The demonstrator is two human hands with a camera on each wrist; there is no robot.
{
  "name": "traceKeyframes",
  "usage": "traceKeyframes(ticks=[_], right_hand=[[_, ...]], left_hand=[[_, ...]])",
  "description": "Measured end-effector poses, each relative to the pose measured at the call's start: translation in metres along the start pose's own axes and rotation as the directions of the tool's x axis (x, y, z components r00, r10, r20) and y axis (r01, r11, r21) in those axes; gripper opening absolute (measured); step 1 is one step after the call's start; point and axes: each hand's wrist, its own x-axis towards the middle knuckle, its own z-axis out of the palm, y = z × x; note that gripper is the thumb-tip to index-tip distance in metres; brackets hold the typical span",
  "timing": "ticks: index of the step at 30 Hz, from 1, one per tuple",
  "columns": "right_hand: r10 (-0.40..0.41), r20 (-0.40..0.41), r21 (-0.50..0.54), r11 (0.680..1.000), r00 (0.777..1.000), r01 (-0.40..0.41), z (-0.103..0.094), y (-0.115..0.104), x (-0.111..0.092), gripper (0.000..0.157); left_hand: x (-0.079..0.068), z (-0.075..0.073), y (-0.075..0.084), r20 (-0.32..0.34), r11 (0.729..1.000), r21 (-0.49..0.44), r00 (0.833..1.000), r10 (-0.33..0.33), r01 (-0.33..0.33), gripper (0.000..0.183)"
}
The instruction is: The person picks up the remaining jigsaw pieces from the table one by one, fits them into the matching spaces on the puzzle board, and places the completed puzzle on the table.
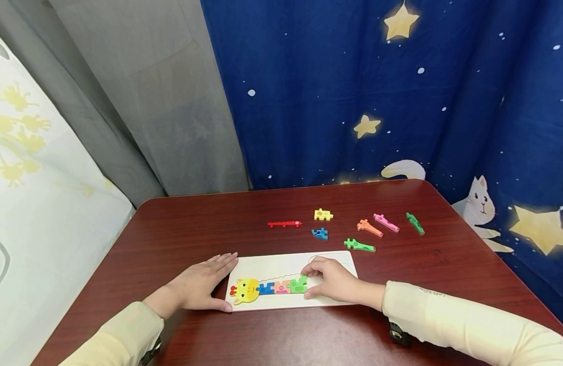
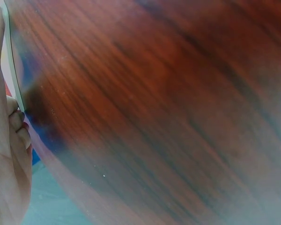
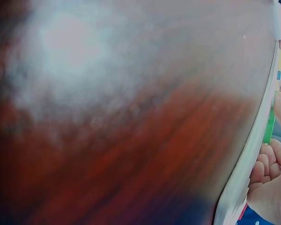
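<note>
A white puzzle board (image 1: 268,263) lies on the table, a yellow giraffe-head piece (image 1: 246,291) at its left. From the head, a blue piece (image 1: 266,288), a pink piece (image 1: 282,287) and a green puzzle piece (image 1: 298,284) run rightward in a row. My right hand (image 1: 329,280) pinches the green piece between thumb and fingers; its green edge (image 3: 269,126) shows between them in the right wrist view. Fingers spread, my left hand (image 1: 208,284) rests along the board's left end, thumb at the near corner. The left wrist view catches only part of this hand (image 2: 7,140).
Behind the board lie a red piece (image 1: 284,223), a yellow piece (image 1: 323,215) and a small blue piece (image 1: 320,234). Farther right are orange (image 1: 370,227), pink (image 1: 386,222) and green leg-shaped pieces (image 1: 360,246). Curtains (image 1: 309,127) hang behind the dark red table (image 1: 204,223).
</note>
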Motion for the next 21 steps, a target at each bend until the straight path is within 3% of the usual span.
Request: traceKeyframes(ticks=[8,21], right_hand=[[0.021,-0.011,0.031,0.999,1.000,-0.021,-0.003,0.000,0.000,0.041],[0.002,-0.071,0.034,0.999,0.997,0.000,-0.012,-0.001,0.005,0.039]], left_hand=[[0.000,0.002,-0.001,-0.052,0.999,0.018,0.998,0.034,-0.033,0.111],[0.000,0.004,-0.003,-0.024,1.000,0.014,0.999,0.027,-0.027,0.110]])
